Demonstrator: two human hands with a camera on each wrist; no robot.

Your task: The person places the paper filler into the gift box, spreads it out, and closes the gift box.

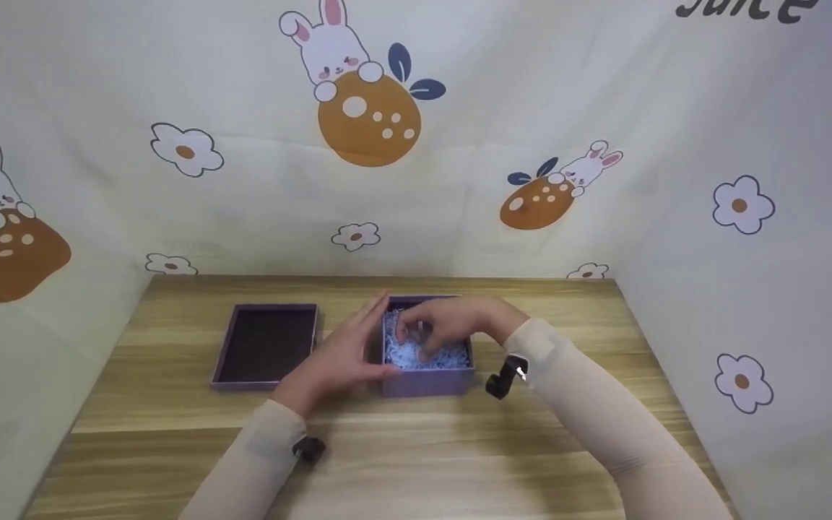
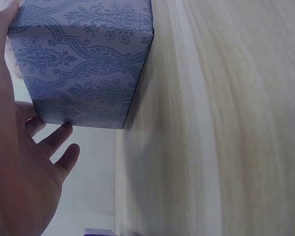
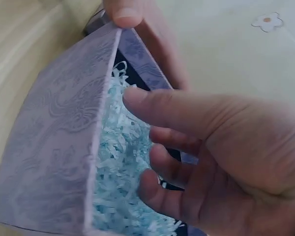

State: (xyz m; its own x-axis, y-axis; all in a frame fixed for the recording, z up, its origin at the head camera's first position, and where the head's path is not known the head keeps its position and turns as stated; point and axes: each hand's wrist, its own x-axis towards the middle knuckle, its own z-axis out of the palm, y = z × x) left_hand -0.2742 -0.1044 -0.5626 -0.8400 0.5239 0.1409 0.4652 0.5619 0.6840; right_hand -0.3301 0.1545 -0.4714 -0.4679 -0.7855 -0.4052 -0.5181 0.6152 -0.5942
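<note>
A purple patterned box stands on the table, filled with light blue shredded paper. My left hand grips the box by its left side, thumb at the near corner and fingers toward the back. In the left wrist view, fingertips touch the patterned wall of the box. My right hand reaches over the far right rim, its loosely bent fingers at the shredded paper. Thumb and fingers of the right hand stand apart in the right wrist view, and nothing shows between them.
Left of the box lies a shallow purple lid, dark inside and turned upward. Wood-grain table surrounds both. A cloth backdrop with rabbits and flowers rises behind and at both sides. Each sleeve carries a small black camera mount.
</note>
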